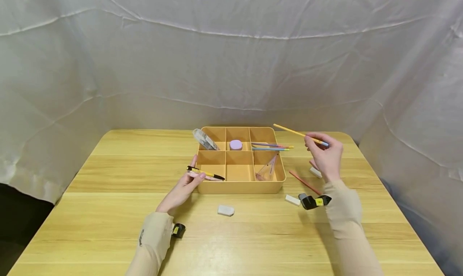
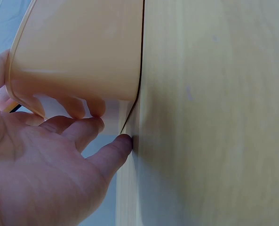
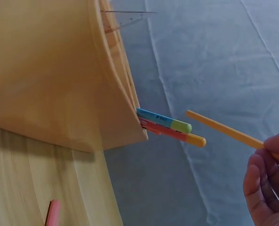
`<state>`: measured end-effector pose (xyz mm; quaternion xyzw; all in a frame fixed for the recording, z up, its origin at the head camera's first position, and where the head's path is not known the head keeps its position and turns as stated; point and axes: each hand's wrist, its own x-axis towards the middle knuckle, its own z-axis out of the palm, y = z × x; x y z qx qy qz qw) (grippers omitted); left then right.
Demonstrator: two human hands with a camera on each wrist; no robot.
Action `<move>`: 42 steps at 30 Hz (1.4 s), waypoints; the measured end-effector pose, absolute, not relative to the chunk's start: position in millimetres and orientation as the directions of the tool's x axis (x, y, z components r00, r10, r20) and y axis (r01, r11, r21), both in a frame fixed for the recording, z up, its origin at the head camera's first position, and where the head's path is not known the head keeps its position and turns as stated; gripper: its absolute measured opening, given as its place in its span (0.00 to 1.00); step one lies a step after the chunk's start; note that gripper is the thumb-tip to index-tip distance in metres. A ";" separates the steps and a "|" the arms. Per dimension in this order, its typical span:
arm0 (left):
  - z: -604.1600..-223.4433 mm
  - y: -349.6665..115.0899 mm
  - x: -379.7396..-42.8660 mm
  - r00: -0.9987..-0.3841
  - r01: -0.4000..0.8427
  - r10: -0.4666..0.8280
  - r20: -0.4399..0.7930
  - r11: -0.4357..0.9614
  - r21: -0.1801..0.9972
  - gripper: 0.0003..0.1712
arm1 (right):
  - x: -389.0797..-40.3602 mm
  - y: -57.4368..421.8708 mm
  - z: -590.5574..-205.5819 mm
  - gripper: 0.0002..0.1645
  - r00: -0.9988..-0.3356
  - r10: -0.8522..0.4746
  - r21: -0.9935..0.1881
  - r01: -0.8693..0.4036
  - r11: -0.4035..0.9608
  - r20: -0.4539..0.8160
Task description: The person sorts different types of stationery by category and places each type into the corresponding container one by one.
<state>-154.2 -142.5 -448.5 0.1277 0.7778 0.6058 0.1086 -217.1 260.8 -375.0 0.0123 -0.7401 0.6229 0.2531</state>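
Note:
A tan six-compartment organizer box (image 1: 238, 187) stands on the table. My left hand (image 1: 184, 189) grips its front-left corner, thumb at the rim, and the other fingers (image 2: 85, 129) rest against the outer wall. Beside that thumb, a yellow-and-black pen (image 1: 204, 172) and a pale pen lean in the front-left compartment. My right hand (image 1: 327, 157) pinches a yellow pencil (image 1: 289, 130) near its blue end, raised off the box's right side. In the right wrist view, the pencil's tip points toward a blue-green pen (image 3: 163, 120) and a red-orange pen (image 3: 174, 133) sticking out over the rim.
A clear set square (image 1: 267, 169), a lilac rounded case (image 1: 236, 145) and a translucent grey item (image 1: 205, 139) sit in other compartments. On the table lie a red pencil (image 1: 305, 182), a white eraser (image 1: 226, 210) in front, and white blocks (image 1: 292, 200) at right. Grey cloth hangs behind.

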 end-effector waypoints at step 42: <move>-447.2 -143.1 -152.9 -0.946 0.073 0.323 -0.013 0.254 0.964 0.24 | -247.2 223.0 -372.5 0.16 -0.952 -0.189 -0.553 -0.296 0.779 0.243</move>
